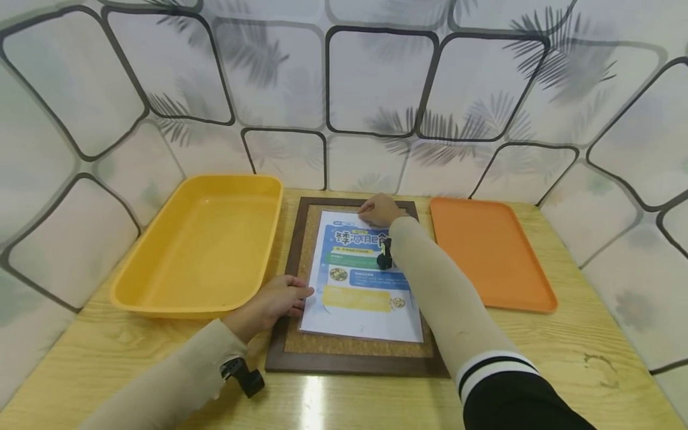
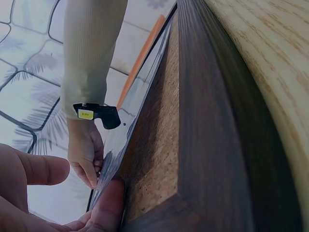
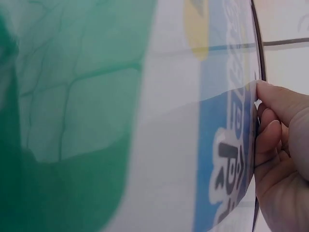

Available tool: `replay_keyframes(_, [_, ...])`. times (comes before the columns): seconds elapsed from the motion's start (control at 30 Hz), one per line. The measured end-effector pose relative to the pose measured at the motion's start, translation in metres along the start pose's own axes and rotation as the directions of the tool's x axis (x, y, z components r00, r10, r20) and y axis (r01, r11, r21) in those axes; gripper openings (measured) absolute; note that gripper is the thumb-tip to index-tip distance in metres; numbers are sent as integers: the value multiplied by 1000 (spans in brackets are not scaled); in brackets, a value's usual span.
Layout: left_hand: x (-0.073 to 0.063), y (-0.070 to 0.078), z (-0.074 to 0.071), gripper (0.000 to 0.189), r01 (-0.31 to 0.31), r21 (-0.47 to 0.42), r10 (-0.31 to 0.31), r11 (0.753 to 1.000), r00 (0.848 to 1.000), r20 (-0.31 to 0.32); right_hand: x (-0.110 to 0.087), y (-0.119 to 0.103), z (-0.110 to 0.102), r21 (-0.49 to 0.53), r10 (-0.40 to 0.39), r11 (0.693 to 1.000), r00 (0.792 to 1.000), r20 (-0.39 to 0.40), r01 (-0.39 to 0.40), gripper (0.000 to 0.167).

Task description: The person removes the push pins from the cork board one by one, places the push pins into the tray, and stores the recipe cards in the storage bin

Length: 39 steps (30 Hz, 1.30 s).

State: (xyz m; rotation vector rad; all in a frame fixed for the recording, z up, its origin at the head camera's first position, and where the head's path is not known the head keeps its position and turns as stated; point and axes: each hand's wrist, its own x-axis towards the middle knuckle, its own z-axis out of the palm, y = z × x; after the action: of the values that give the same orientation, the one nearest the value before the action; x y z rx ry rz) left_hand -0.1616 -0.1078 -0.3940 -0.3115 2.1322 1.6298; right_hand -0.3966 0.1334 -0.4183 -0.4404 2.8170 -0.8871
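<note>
A laminated poster (image 1: pixel 344 319) with blue, green and yellow printed panels lies over a cork board (image 1: pixel 306 343) in a dark wooden frame (image 1: pixel 355 365). At the poster's top edge, my right hand (image 1: pixel 380 210) pinches the sheet with thumb and curled fingers; in the right wrist view the thumb (image 3: pixel 273 99) meets the edge. A tiny dark spot shows by those fingertips, too small to identify. My left hand (image 1: pixel 276 298) is at the poster's left edge. In the left wrist view a finger (image 2: pixel 108 205) touches that edge while the thumb stays apart; the sheet rises off the cork.
Left of the board stands a deep yellow tray (image 1: pixel 215 251), close to my left forearm. On the right lies a flat orange tray (image 1: pixel 491 257). All rest on a wooden table (image 1: pixel 586 334), with a patterned wall covering (image 1: pixel 371 83) behind and at both sides.
</note>
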Motion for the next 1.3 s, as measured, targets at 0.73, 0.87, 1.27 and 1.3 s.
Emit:
replay_keyframes(0.73, [1, -1, -1, 34, -18, -40, 19, 999, 999, 28, 6, -1, -3, -126, -65, 989, 995, 82, 75, 40])
replay_keyframes(0.87, [2, -1, -3, 33, -18, -34, 18, 999, 1000, 19, 9, 2, -3, -122, -118, 984, 991, 70, 126, 37])
replay_keyframes(1.27, [1, -1, -2, 31, -10, -36, 11, 999, 1000, 15, 16, -8, 0, -191, 92, 979, 992, 91, -74, 37])
replay_keyframes(1.3, [1, -1, -2, 31, -12, -34, 12, 999, 1000, 14, 17, -10, 0, -193, 88, 979, 992, 94, -69, 37])
